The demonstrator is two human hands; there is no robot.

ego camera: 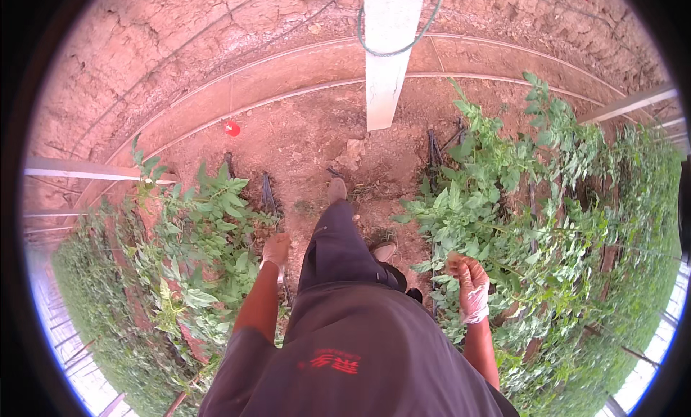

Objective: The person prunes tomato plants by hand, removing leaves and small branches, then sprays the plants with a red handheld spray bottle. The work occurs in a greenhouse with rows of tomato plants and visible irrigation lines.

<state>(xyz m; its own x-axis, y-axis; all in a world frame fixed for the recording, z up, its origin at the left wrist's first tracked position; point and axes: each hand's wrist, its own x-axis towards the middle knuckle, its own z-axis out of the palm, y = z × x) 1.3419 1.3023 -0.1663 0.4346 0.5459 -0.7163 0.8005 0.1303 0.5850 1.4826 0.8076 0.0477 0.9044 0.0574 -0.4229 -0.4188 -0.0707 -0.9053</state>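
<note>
My left hand, in a thin clear glove, hangs low beside the leafy green plants on the left. Its fingers look curled, but whether they hold anything cannot be made out. On the other side, my right hand, also in a clear glove, is raised in front of the taller green plants, its fingers bent together. A small pale patch shows at its fingertips; I cannot tell whether it is a held thing or part of the glove. Both of my shoes stand on the bare soil path between the rows.
A white post with a green cord loop rises ahead, before a low curved edging and a cracked earth wall. A red object lies on the soil. Black drip tubing or film ends stick out at the row ends.
</note>
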